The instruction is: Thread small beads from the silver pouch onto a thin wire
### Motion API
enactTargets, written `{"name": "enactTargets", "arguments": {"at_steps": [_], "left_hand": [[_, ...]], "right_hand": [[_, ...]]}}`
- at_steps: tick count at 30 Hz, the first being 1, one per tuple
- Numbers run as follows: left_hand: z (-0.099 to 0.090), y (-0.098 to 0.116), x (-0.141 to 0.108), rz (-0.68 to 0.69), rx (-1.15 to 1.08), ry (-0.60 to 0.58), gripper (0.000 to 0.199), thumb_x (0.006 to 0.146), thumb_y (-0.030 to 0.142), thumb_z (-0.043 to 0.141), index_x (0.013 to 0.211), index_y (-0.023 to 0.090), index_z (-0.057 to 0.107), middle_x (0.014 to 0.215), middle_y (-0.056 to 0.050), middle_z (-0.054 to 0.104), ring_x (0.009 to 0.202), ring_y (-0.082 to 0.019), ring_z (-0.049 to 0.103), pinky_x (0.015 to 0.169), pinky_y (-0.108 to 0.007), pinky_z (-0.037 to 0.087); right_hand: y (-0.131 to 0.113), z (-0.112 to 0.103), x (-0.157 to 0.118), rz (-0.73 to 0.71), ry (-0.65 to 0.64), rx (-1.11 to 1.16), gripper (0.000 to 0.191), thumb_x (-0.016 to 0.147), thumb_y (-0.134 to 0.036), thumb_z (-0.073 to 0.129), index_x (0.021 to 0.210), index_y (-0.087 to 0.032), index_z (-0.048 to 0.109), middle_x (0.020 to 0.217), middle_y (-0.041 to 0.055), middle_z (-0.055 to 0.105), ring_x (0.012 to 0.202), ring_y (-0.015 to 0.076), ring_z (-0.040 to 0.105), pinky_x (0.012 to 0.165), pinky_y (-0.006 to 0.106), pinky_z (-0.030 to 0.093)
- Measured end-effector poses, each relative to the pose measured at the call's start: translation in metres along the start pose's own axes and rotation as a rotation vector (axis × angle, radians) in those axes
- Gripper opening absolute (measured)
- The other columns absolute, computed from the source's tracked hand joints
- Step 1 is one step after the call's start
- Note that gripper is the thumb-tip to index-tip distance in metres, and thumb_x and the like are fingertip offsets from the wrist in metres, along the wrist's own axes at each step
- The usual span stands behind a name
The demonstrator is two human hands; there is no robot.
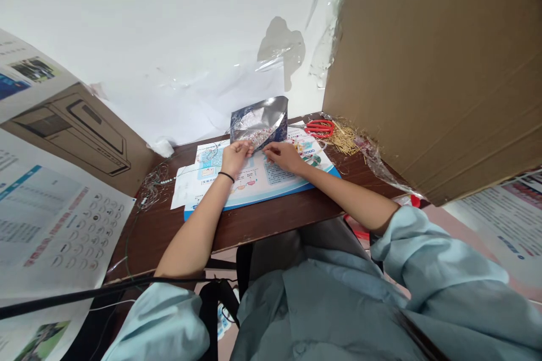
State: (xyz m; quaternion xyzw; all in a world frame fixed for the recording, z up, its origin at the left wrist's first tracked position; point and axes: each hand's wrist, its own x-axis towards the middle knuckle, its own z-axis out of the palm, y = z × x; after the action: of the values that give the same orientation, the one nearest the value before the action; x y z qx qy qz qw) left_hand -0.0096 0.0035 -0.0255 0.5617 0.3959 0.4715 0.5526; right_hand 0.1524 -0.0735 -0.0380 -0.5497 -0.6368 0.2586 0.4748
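Observation:
My left hand (235, 159) and my right hand (282, 158) rest close together on a printed blue-edged mat (292, 180), their fingertips pointing at each other. Just beyond them stands a crumpled silver foil bag (259, 119), with something glittering at its lower edge. Whether either hand pinches a small item is hidden by the fingers. A tangle of beaded wire (153, 187) lies on the dark wooden table (262, 225), left of the mat. Red-handled scissors (319, 128) and a heap of thin brass pins (344, 138) sit beyond my right hand.
A large cardboard panel (423, 67) leans in from the right, overhanging the table's right end. Printed sheets and a cardboard box (74, 135) fill the left. Clear plastic film (372, 158) trails along the table. A black cable (105, 287) crosses below the table's near edge.

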Motion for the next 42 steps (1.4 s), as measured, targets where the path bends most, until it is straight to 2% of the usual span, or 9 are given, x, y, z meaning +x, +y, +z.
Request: {"name": "enactTargets", "arguments": {"at_steps": [3,6,10,14,21,27,34,42], "left_hand": [[0.012,-0.002,-0.009,-0.128,-0.108,-0.119,0.010,0.086,0.018,0.066,0.078,0.013,0.070,0.067,-0.003,0.067,0.057,-0.009,0.056,0.063,-0.022,0.047],[0.018,-0.005,-0.015,-0.209,-0.147,-0.205,0.007,0.086,0.019,0.068,0.081,0.014,0.070,0.069,-0.003,0.066,0.059,-0.008,0.056,0.061,-0.021,0.046],[0.017,-0.005,-0.016,-0.263,-0.189,-0.248,0.003,0.083,0.011,0.069,0.083,0.013,0.072,0.073,-0.003,0.067,0.064,-0.008,0.058,0.062,-0.021,0.046],[0.013,-0.003,-0.014,-0.296,-0.249,-0.293,0.010,0.078,0.006,0.072,0.086,0.012,0.074,0.076,-0.004,0.069,0.067,-0.008,0.059,0.064,-0.020,0.048],[0.013,-0.002,-0.013,-0.327,-0.290,-0.290,0.013,0.078,0.002,0.068,0.083,0.013,0.074,0.072,-0.002,0.068,0.066,-0.006,0.059,0.062,-0.017,0.048],[0.015,-0.003,-0.013,-0.332,-0.300,-0.259,0.014,0.078,0.000,0.068,0.081,0.012,0.074,0.074,-0.003,0.068,0.067,-0.007,0.059,0.068,-0.020,0.050],[0.013,-0.002,-0.013,-0.331,-0.317,-0.289,0.013,0.077,0.003,0.071,0.086,0.013,0.074,0.068,-0.001,0.064,0.065,-0.007,0.058,0.073,-0.022,0.053],[0.015,-0.004,-0.013,-0.306,-0.313,-0.288,0.012,0.079,0.003,0.069,0.084,0.014,0.070,0.076,-0.002,0.069,0.067,-0.007,0.060,0.075,-0.023,0.051]], "right_hand": [[-0.002,-0.004,-0.001,-0.056,0.103,-0.157,0.017,0.089,-0.023,0.055,0.101,-0.019,0.067,0.073,-0.0003,0.068,0.067,0.0143,0.059,0.070,0.026,0.042],[-0.004,-0.008,-0.002,-0.088,0.145,-0.247,0.016,0.091,-0.024,0.053,0.098,-0.018,0.066,0.081,0.0026,0.070,0.072,0.0157,0.059,0.072,0.027,0.040],[-0.006,-0.010,-0.003,-0.108,0.144,-0.280,0.016,0.093,-0.025,0.051,0.092,-0.018,0.065,0.083,0.0035,0.069,0.075,0.0165,0.059,0.074,0.027,0.040],[-0.004,-0.009,-0.003,-0.146,0.182,-0.338,0.016,0.092,-0.026,0.049,0.087,-0.019,0.063,0.079,0.0025,0.066,0.073,0.0166,0.055,0.071,0.027,0.037],[-0.003,-0.011,-0.001,-0.192,0.228,-0.360,0.013,0.090,-0.022,0.047,0.085,-0.020,0.058,0.075,0.0021,0.061,0.070,0.0161,0.052,0.069,0.028,0.036],[0.000,-0.008,0.000,-0.191,0.226,-0.371,0.010,0.089,-0.022,0.048,0.084,-0.020,0.057,0.075,0.0018,0.062,0.068,0.0156,0.051,0.068,0.028,0.035],[0.002,-0.006,-0.001,-0.201,0.210,-0.349,0.011,0.090,-0.024,0.049,0.083,-0.019,0.057,0.074,0.0019,0.062,0.068,0.0156,0.053,0.069,0.028,0.037],[-0.003,-0.008,-0.001,-0.172,0.197,-0.368,0.010,0.088,-0.021,0.050,0.083,-0.019,0.058,0.074,0.0017,0.063,0.068,0.0154,0.053,0.068,0.027,0.036]]}}
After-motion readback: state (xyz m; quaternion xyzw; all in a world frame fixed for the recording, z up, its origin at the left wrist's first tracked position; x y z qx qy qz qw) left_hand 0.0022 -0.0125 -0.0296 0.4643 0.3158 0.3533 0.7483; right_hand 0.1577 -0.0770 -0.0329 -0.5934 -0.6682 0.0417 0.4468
